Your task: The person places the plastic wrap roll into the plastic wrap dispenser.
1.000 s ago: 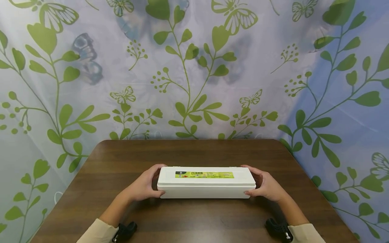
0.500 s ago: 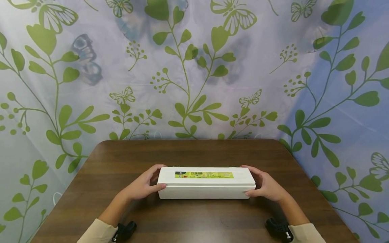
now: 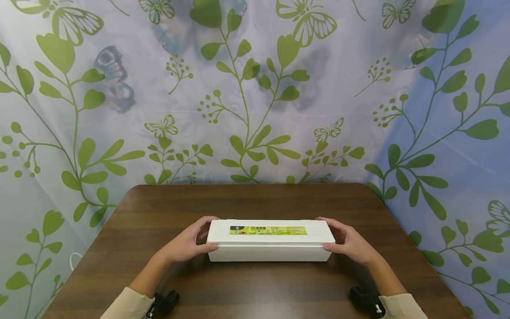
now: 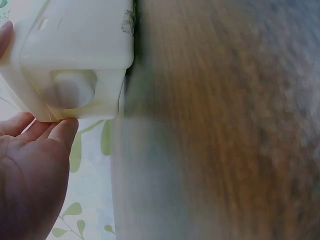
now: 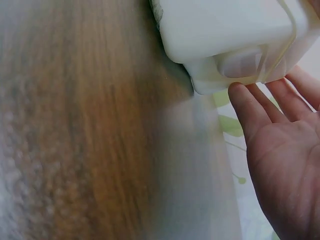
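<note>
A long white cling film box [image 3: 275,253] with a green and yellow label [image 3: 268,230] on its lid lies crosswise on the brown wooden table [image 3: 255,290]. At its left end my left hand [image 3: 185,243] grips it, thumb on the front by the lid's edge and fingers at the back. My right hand [image 3: 355,244] holds the right end the same way. The lid is down. Both wrist views show a box end [image 4: 107,92] with a rounded part in it, and fingertips [image 5: 239,95] touching the back side.
Behind the table hangs a pale curtain [image 3: 255,110] printed with green leaves and butterflies. Black straps [image 3: 165,303] circle both wrists below beige sleeves [image 3: 129,305].
First my left thumb, then my right thumb, has slid up the box's front to the lid's edge. The box has hardly moved.
</note>
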A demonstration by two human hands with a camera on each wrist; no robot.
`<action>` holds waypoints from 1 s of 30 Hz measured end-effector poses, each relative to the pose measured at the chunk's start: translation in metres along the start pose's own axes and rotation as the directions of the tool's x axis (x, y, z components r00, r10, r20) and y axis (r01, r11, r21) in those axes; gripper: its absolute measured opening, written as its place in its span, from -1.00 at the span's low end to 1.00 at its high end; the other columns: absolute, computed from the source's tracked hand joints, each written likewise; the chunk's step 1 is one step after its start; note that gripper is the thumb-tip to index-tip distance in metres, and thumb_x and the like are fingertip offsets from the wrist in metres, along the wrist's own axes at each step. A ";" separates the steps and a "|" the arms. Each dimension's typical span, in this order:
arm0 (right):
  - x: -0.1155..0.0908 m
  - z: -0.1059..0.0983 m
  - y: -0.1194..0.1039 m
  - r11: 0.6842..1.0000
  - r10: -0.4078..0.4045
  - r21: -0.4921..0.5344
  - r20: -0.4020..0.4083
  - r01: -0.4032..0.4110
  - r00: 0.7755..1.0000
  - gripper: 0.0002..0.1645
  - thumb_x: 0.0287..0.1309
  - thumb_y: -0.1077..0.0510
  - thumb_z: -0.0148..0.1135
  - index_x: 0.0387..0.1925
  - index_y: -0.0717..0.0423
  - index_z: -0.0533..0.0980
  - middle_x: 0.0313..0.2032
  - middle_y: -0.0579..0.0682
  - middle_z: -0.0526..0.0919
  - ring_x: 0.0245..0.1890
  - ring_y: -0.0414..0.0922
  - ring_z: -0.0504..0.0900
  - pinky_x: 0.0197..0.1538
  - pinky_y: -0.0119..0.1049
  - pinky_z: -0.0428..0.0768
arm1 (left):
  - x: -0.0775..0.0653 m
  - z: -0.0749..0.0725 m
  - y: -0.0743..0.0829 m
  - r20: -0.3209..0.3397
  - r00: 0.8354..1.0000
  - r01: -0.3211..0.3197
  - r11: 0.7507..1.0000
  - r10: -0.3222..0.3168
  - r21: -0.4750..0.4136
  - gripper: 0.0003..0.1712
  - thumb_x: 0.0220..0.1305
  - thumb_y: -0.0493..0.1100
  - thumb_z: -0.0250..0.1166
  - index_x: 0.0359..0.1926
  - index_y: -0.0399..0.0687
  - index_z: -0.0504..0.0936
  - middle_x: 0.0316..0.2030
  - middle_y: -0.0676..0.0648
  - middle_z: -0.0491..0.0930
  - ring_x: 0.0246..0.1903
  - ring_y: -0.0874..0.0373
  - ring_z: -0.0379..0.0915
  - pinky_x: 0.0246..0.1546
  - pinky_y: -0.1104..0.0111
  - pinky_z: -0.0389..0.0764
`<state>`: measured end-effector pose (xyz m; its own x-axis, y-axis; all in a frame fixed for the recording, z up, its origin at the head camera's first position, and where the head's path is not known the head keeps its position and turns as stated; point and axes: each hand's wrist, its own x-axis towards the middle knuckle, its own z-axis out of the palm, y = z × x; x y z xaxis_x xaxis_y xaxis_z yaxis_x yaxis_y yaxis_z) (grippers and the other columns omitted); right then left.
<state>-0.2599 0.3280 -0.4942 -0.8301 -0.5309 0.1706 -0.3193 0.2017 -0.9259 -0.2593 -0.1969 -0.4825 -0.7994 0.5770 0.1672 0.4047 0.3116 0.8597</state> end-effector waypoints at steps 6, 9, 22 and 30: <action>0.000 -0.001 0.003 1.000 -0.010 0.009 0.004 0.010 1.000 -0.12 0.22 0.42 0.32 0.51 0.33 0.16 0.34 0.19 0.45 0.13 -0.23 0.60 0.02 -0.25 0.69 | 0.000 0.001 0.001 0.007 1.000 0.003 1.000 -0.003 -0.017 -0.19 0.27 -0.08 0.48 0.42 0.00 0.27 0.36 -0.09 0.36 0.38 -0.05 0.30 0.42 0.03 0.26; 0.000 -0.001 0.004 1.000 -0.011 0.010 0.004 0.011 1.000 -0.12 0.22 0.42 0.32 0.51 0.33 0.16 0.34 0.22 0.44 0.14 -0.23 0.60 0.02 -0.25 0.69 | 0.000 0.001 0.001 0.010 1.000 -0.001 1.000 0.001 -0.018 -0.17 0.24 -0.09 0.50 0.42 0.00 0.27 0.35 -0.09 0.37 0.37 -0.04 0.31 0.42 0.04 0.28; 0.001 -0.001 0.004 1.000 0.010 -0.018 -0.015 -0.010 1.000 -0.11 0.20 0.38 0.37 0.50 0.27 0.20 0.37 0.32 0.39 0.16 -0.28 0.58 0.05 -0.29 0.68 | 0.004 0.013 0.006 -0.071 0.997 -0.010 0.998 0.014 0.054 0.02 -0.05 -0.21 0.65 0.38 -0.20 0.27 0.24 -0.17 0.46 0.14 0.07 0.52 0.09 0.44 0.60; 0.000 0.001 0.001 1.000 0.010 -0.010 -0.014 -0.010 1.000 -0.07 0.18 0.39 0.38 0.51 0.33 0.16 0.37 0.34 0.38 0.16 -0.28 0.58 0.06 -0.31 0.68 | 0.003 0.017 0.006 -0.122 0.993 0.006 0.993 0.009 0.120 0.00 -0.10 -0.23 0.65 0.36 -0.17 0.32 0.20 -0.13 0.51 0.11 0.09 0.54 0.11 0.40 0.61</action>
<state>-0.2601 0.3275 -0.4958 -0.8394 -0.5176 0.1660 -0.3153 0.2149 -0.9243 -0.2516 -0.1803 -0.4852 -0.8440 0.4836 0.2320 0.4503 0.4039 0.7963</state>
